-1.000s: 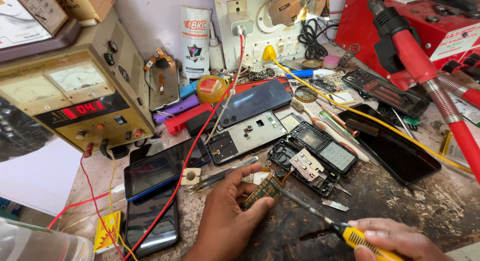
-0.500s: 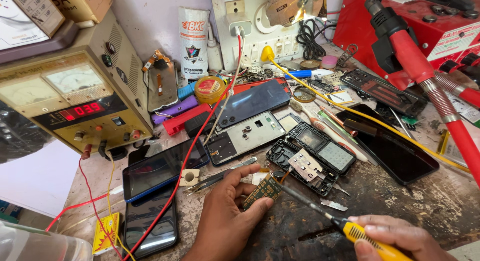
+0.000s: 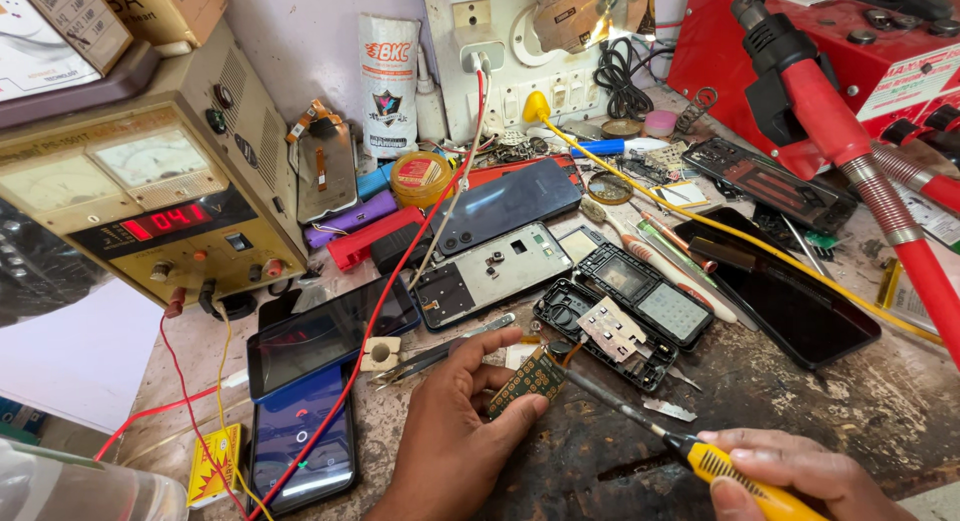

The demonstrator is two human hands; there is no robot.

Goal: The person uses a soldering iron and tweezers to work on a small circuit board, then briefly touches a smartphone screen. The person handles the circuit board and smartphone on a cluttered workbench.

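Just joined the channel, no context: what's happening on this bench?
A person is working on phone parts at a cluttered bench. The left hand pinches a small circuit board by its edges, tilted off the table. The right hand grips a yellow-handled soldering iron, its tip reaching to the board's upper right edge. Just beyond lies an opened keypad phone shell. A bench power supply at the left has its red display lit, red leads running across the bench past two smartphones.

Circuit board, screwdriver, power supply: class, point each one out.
circuit board (image 3: pixel 527 380), head view, middle of its green face.
screwdriver (image 3: pixel 735 470), head view, yellow handle in the right hand.
power supply (image 3: pixel 150 196), head view, front panel by the red display.
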